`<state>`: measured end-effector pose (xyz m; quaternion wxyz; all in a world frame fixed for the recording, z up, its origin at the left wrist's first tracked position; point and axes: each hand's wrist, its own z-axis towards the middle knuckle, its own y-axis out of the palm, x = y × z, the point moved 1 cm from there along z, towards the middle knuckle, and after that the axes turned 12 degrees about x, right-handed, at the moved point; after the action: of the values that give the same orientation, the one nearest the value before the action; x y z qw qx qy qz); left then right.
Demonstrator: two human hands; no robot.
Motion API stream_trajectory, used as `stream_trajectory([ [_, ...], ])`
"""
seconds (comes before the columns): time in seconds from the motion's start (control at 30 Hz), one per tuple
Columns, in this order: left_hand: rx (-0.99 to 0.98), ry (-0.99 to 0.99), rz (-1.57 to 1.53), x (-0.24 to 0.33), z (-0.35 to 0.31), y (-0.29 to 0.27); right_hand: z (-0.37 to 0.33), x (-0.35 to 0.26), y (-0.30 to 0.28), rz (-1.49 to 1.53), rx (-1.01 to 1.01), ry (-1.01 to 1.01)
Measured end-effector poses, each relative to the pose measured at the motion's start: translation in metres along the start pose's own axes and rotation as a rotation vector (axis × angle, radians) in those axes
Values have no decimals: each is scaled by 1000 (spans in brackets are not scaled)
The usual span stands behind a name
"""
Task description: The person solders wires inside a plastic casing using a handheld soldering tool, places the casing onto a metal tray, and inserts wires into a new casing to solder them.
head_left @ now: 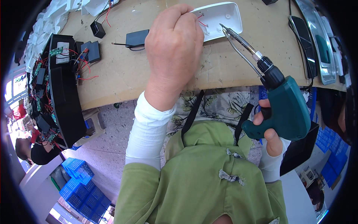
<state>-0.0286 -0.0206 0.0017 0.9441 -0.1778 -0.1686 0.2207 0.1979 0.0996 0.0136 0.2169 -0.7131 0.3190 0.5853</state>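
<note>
A dark-green plastic soldering gun point(289, 106), aimed up-left, is gripped by right fingers point(258, 118). A crosswise white oblong shell point(215, 15) is overlapped by curled left fingers point(187, 24), pinch hidden.

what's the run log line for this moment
left hand: at white case | right hand: holds green soldering gun, tip by white case | red wires: inside

Person is wearing a muted green top point(201, 179), its front carrying greyish, ragged-looking fastenings point(231, 177). White sleeves point(146, 136) are showing beyond the green ones, the left finely ribbed and bunching at the wrist. Beyond the top, pale floral cloth point(227, 102) is showing, dark straps point(192, 115) crossing it.
</note>
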Motion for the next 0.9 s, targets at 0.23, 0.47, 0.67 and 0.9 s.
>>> stream_trajectory([
  [0.23,-25,-34,6,-3,1,0,-1,0,-4,-5,14,1],
  [0.47,-52,-118,-1,0,2,1,-1,6,-14,89,-15,74],
  [0.67,-60,-98,23,-2,2,2,-1,3,-11,136,9,50],
  [0.9,-41,-77,11,-3,2,2,0,2,-8,57,15,-47],
])
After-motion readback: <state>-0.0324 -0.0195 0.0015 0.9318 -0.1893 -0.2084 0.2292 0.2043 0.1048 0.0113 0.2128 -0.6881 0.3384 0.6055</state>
